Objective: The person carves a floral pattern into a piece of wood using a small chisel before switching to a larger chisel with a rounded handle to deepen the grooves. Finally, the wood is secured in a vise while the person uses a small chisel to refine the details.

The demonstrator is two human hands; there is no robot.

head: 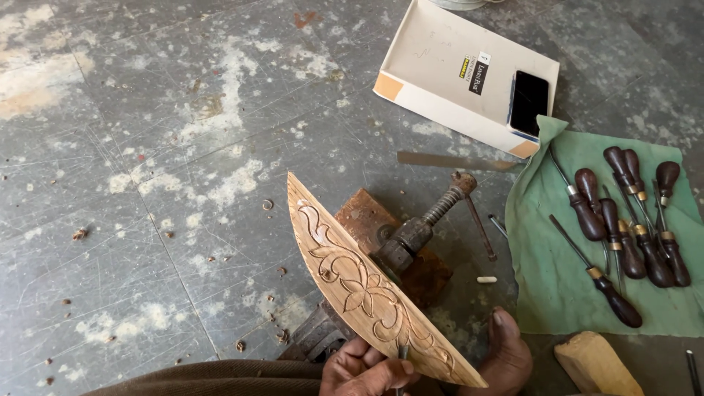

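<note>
Head view, lower centre: I log my left hand (364,370) with fingers curled, pinching a small carving tool (402,353) against a curved carved wooden panel (359,290), which is clamped in a rusty vise (411,238). Lower right: my right hand (506,356) rests closed behind the panel; I cannot tell its grip. Right edge: dark-handled chisels (623,220) on green cloth (550,279).

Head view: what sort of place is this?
Probably a woodcarver's floor workshop: a carved wooden panel clamped in a rusty vise, dark-handled carving tools on a green cloth, and wood chips on the worn floor.
</note>
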